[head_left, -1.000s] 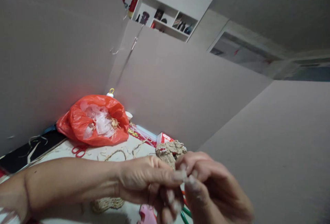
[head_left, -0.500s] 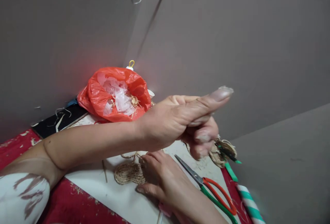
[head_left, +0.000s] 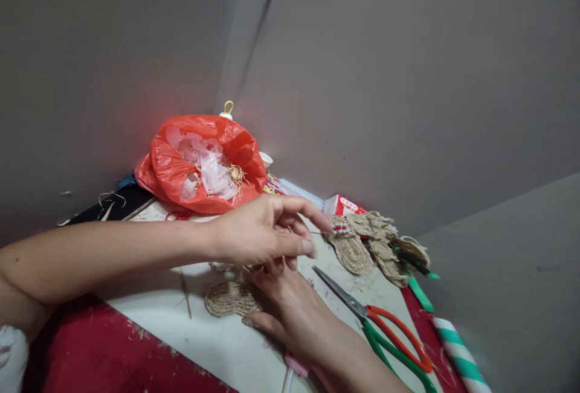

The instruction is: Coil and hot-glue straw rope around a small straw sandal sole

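Observation:
A small woven straw-cord sole (head_left: 231,298), shaped like a shoe sole, lies on the white board. My right hand (head_left: 294,308) grips its right end, thumb at the near edge and fingers on the far side, covering that end. Above it, my left hand (head_left: 267,230) reaches in from the left with its index finger extended and its other fingers curled toward the thumb. A thin dark line shows by these fingertips; what they hold is too fine to name. To the right of my right hand lie scissors (head_left: 357,305) with orange and green handles.
A red plastic bag (head_left: 156,166) with white plastic and straw scraps stands at the back by the grey wall. More woven soles (head_left: 353,251) are piled at the right. A green-striped roll (head_left: 460,354) lies at the right edge. Red cloth (head_left: 136,351) surrounds the white board (head_left: 181,326).
My left hand has come back left and down from its far-right reach, now close above my right hand. My right hand stays on the sole. The view has shifted slightly.

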A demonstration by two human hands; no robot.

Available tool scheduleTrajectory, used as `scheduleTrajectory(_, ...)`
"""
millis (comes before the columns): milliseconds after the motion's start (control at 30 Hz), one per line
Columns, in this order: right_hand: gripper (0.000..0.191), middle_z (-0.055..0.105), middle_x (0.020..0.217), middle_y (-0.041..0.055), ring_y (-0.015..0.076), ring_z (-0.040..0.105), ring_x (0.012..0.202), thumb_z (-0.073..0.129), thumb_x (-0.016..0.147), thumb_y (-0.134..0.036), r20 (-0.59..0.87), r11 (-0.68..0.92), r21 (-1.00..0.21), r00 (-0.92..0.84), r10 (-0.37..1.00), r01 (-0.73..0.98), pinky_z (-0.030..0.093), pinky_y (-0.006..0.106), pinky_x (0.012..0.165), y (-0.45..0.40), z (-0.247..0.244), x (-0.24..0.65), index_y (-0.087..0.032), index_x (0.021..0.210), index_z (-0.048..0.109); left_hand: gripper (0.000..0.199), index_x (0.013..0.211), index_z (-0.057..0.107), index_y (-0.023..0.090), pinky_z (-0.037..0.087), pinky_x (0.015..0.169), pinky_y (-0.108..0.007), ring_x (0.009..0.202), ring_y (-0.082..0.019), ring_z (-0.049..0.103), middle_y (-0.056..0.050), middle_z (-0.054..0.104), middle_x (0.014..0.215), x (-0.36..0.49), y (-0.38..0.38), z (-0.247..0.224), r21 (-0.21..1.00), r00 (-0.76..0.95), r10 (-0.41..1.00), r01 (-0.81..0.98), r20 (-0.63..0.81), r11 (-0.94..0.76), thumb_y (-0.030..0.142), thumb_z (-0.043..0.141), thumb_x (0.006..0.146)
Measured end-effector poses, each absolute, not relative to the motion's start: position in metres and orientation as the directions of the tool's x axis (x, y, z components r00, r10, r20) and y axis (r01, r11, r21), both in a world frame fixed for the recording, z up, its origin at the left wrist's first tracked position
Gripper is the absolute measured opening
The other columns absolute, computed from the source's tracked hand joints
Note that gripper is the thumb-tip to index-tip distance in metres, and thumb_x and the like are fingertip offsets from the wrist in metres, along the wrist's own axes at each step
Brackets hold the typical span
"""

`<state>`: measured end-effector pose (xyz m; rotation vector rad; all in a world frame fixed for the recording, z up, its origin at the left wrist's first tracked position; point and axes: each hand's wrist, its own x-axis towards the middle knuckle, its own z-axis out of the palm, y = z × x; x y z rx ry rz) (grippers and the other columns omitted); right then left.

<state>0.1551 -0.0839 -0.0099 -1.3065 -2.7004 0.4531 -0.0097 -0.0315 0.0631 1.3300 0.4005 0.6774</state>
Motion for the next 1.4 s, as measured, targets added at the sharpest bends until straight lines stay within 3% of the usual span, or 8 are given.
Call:
scheduleTrajectory(300, 0.031, 0.062, 0.112, 0.016, 0.0293, 0.059, 0.102, 0.071, 0.078, -0.027, 0.467, 0.647, -0.207, -0.506, 0.725, 0.734, 0.051, 0.045, 0.084, -0.093, -0.003, 0.197, -0.016, 0.102, 0.055, 0.005, 0.091, 0.056, 0.018, 0.035, 0.043, -0.016, 0.046, -0.005, 0.04, 0.008, 0.044, 0.06, -0.041, -0.042, 0.051, 0.986, 0.528, 0.836, -0.147, 0.149, -0.082, 0.021, 0.055, 0.088)
scheduleTrajectory(467, 0.032, 0.067, 0.085, 0.0058, 0.018, 0.064, 0.067, 0.066, 0.081, -0.031, 0.72, 0.536, -0.204, -0.246, 0.649, 0.819, 0.053, 0.03, 0.061, -0.104, 0.013, 0.208, -0.018, 0.107, 0.052, 0.024, 0.099, 0.054, 0.019, 0.035, 0.041, -0.016, 0.042, -0.006, 0.034, 0.01, 0.037, 0.051, -0.042, -0.062, 0.04, 0.968, 0.408, 0.892, -0.229, 0.192, -0.104, 0.042, 0.052, 0.092)
scheduleTrajectory(567, 0.032, 0.065, 0.075, 0.0026, 0.0147, 0.059, 0.053, 0.064, 0.082, -0.034, 0.755, 0.519, -0.24, -0.179, 0.631, 0.82, 0.05, 0.027, 0.051, -0.109, 0.019, 0.195, -0.017, 0.106, 0.05, 0.035, 0.098, 0.058, 0.016, 0.046, 0.05, -0.021, 0.05, -0.009, 0.049, 0.005, 0.052, 0.06, -0.027, -0.074, 0.035, 0.985, 0.5, 0.857, -0.166, 0.124, -0.046, 0.046, 0.066, 0.083)
scheduleTrajectory(700, 0.03, 0.065, 0.069, 0.0031, 0.0173, 0.062, 0.053, 0.063, 0.083, -0.035, 0.733, 0.54, -0.252, -0.206, 0.648, 0.803, 0.05, 0.028, 0.051, -0.112, 0.021, 0.175, -0.016, 0.103, 0.051, 0.034, 0.099, 0.067, 0.016, 0.053, 0.067, -0.028, 0.073, -0.017, 0.061, -0.005, 0.068, 0.082, -0.005, -0.085, 0.034, 0.991, 0.532, 0.843, -0.131, 0.077, -0.008, 0.044, 0.069, 0.081)
scheduleTrajectory(933, 0.047, 0.072, 0.083, 0.0089, 0.0236, 0.071, 0.071, 0.064, 0.084, -0.049, 0.635, 0.494, -0.284, -0.225, 0.739, 0.822, 0.056, 0.035, 0.062, -0.129, 0.019, 0.21, -0.013, 0.113, 0.056, 0.032, 0.09, 0.072, 0.016, 0.053, 0.065, -0.026, 0.078, -0.019, 0.066, -0.007, 0.075, 0.087, -0.005, -0.069, 0.033, 0.998, 0.398, 0.917, -0.046, -0.011, 0.032, 0.046, 0.064, 0.085)
scheduleTrajectory(1033, 0.033, 0.072, 0.084, 0.0112, 0.0272, 0.071, 0.073, 0.057, 0.088, -0.041, 0.442, 0.302, -0.266, -0.162, 0.882, 0.916, 0.056, 0.04, 0.062, -0.147, 0.005, 0.24, -0.014, 0.106, 0.061, 0.031, 0.083, 0.07, 0.014, 0.054, 0.063, -0.025, 0.074, -0.018, 0.065, -0.008, 0.075, 0.085, -0.012, -0.056, 0.028, 0.999, 0.343, 0.938, 0.001, -0.05, 0.053, 0.045, 0.071, 0.079)
scheduleTrajectory(1200, 0.046, 0.066, 0.117, 0.0189, 0.0341, 0.066, 0.102, 0.067, 0.078, -0.033, 0.018, 0.167, -0.261, -0.168, 0.986, 0.951, 0.055, 0.048, 0.083, -0.173, -0.025, 0.25, -0.015, 0.12, 0.057, 0.034, 0.092, 0.067, 0.014, 0.056, 0.059, -0.025, 0.077, -0.02, 0.069, -0.01, 0.075, 0.093, -0.012, -0.041, 0.009, 0.988, 0.338, 0.93, -0.002, -0.147, 0.156, 0.042, 0.075, 0.076)
scheduleTrajectory(1400, 0.038, 0.067, 0.111, 0.0124, 0.0278, 0.065, 0.098, 0.058, 0.084, -0.022, -0.039, 0.143, -0.402, -0.173, 0.984, 0.904, 0.052, 0.042, 0.084, -0.17, -0.036, 0.236, -0.019, 0.121, 0.051, 0.027, 0.088, 0.068, 0.015, 0.056, 0.062, -0.023, 0.076, -0.017, 0.069, -0.007, 0.076, 0.091, -0.01, -0.039, -0.005, 0.978, 0.318, 0.93, -0.035, -0.184, 0.205, 0.038, 0.077, 0.076)
